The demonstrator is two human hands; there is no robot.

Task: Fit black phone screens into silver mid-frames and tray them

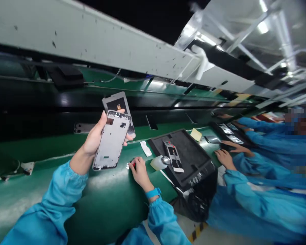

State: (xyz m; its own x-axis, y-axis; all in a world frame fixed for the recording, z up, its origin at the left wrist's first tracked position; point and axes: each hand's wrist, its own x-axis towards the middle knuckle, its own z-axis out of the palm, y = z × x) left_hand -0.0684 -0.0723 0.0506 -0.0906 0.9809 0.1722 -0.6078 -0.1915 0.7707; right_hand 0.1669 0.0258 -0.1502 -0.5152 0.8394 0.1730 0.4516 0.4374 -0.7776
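Note:
My left hand (91, 137) is closed around a grey phone frame (111, 143), raised above the green bench. Right behind it shows a second phone part (120, 98) with a dark panel and a small gold patch; its lower half is partly covered, and I cannot tell whether my fingers grip it too. My right hand (140, 172) rests low over the bench with fingers pinched on a small red item (134, 165), mostly hidden. Something small and shiny lies at its fingertips. Just right of that hand stands a whitish bottle (158, 163) with a metal cap.
A black tray (188, 149) holds another phone part (173, 156). White paper (146, 148) and a yellow note (196, 134) lie nearby. Several dark pieces sit on the belt behind. At right, co-workers' hands (225, 158) work by a second tray. A long beam (117, 47) crosses overhead.

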